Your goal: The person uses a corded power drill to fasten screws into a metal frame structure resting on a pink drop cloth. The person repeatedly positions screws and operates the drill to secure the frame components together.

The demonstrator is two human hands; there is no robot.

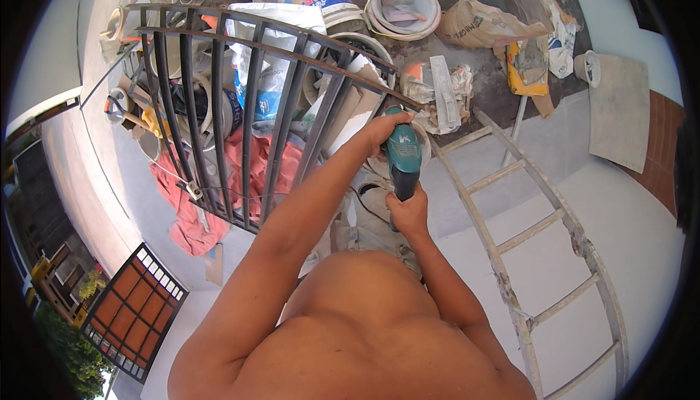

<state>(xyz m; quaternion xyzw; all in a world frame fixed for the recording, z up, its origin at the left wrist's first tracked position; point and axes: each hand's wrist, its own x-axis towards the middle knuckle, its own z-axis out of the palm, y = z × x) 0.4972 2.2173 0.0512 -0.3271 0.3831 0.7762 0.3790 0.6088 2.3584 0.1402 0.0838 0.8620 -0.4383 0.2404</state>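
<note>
Both my hands hold a teal and black power drill point(403, 150) out in front of my belly. My left hand point(382, 129) is wrapped round its far end, thumb over the top. Lower down, my right hand point(410, 212) grips the black handle. A light round bucket rim point(424, 146) shows partly behind the drill; what is in it, and the drill's working end, are hidden. A dark cable point(363, 202) curves beside my right hand.
A black metal railing point(251, 101) stands at left, with pink cloth point(262, 163) and bags behind it. A worn ladder point(510, 239) stretches along the right. Buckets point(403, 8), paper sacks point(496, 17) and a yellow bag point(526, 68) crowd the far side. A board point(618, 112) lies far right.
</note>
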